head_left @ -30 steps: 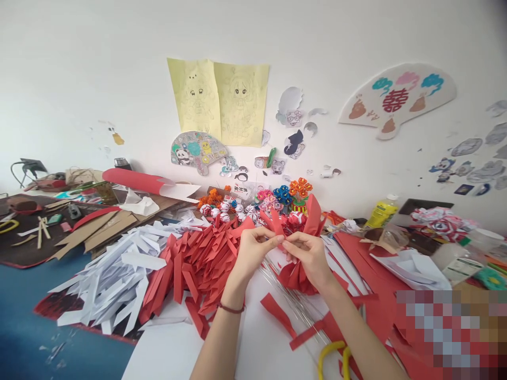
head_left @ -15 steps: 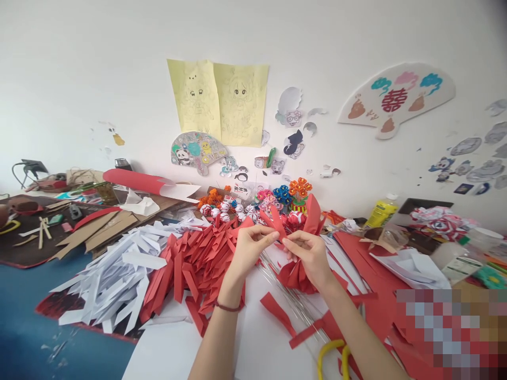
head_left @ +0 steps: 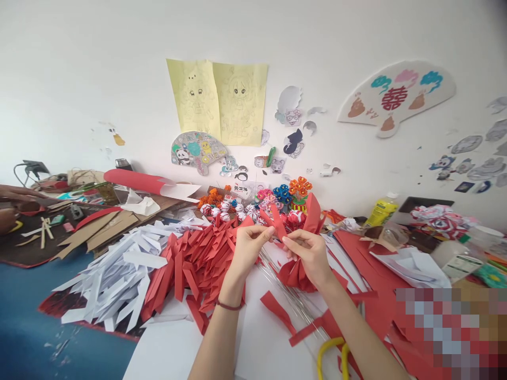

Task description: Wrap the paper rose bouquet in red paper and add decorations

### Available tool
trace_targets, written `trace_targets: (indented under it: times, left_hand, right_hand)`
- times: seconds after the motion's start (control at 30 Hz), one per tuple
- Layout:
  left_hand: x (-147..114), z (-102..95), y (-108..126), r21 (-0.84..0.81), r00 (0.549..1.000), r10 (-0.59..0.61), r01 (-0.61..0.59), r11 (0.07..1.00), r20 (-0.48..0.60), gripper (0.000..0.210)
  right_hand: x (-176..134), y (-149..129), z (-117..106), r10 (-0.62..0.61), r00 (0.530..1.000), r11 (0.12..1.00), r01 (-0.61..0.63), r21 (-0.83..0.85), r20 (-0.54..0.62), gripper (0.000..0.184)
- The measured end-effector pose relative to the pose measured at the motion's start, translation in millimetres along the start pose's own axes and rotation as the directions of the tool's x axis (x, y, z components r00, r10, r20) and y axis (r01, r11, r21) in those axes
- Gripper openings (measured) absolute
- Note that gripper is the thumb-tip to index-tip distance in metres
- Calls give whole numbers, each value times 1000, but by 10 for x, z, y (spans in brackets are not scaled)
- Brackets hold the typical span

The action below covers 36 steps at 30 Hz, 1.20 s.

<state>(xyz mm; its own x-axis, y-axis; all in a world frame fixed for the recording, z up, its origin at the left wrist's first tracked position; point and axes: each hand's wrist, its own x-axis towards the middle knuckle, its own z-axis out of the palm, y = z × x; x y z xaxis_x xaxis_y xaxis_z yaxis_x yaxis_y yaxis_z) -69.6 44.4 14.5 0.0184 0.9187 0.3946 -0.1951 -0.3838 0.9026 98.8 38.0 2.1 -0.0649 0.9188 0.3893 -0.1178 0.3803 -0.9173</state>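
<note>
Thumb and fingers of my left hand (head_left: 251, 245) are pinched together on a red paper strip (head_left: 278, 222). My right hand (head_left: 310, 252) pinches the same strip from the other side, its fingers curled close together. A bundle of folded red paper (head_left: 293, 273) shows under and behind my right hand, partly hidden by it. Another upright red paper piece (head_left: 312, 214) stands just behind that hand. Thin metal wires (head_left: 291, 295) lie on white paper (head_left: 261, 338) below my hands. Scissors with yellow handles (head_left: 331, 349) lie close to my right forearm.
To the left are heaps of folded red strips (head_left: 202, 258) and white strips (head_left: 114, 269). Behind my hands stand orange flowers (head_left: 300, 186). Red sheets (head_left: 368, 264) and a yellow bottle (head_left: 381, 211) lie to the right. Another person's hand (head_left: 18, 194) is at far left.
My left hand's fingertips have shifted slightly along the red strip, while my right hand stays almost still. At far left the other person's hand has come further into view.
</note>
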Motion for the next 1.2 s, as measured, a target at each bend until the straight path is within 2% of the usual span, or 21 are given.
trace_targets:
  times: [0.27, 0.43, 0.6, 0.7, 0.8, 0.93, 1.07, 1.2]
  left_hand:
    - [-19, 38, 21, 24, 998, 46, -45, 999, -31, 28]
    - [-11, 44, -11, 82, 998, 66, -65, 994, -7, 30]
    - [-9, 46, -75, 129, 997, 75, -79, 988, 32, 28]
    - [-15, 49, -85, 127, 997, 70, -73, 989, 25, 28]
    - [-19, 51, -66, 114, 998, 55, -58, 992, 32, 28]
    - [-20, 45, -35, 68, 998, 14, -18, 998, 59, 30]
    - [-19, 42, -45, 1, 998, -31, 31, 1000, 54, 35]
    - [-19, 82, -74, -44, 999, -44, 45, 998, 17, 38]
  right_hand:
    - [-3, -33, -7, -32, 999, 997, 32, -68, 8, 22]
    - [-22, -54, 10, -131, 990, 974, 118, -195, -56, 22]
    - [-74, -66, 46, -351, 930, 867, 280, -413, -106, 14]
    - [-92, -38, 67, -463, 884, 776, 368, -513, -67, 14]
    - [-94, 1, 84, -516, 857, 716, 423, -556, -13, 18]
    - [-94, -13, 106, -526, 850, 692, 450, -564, 33, 15]
    - [-92, -60, 123, -505, 862, 715, 442, -542, 37, 8]
    - [-71, -30, 118, -397, 917, 822, 340, -458, -32, 8]
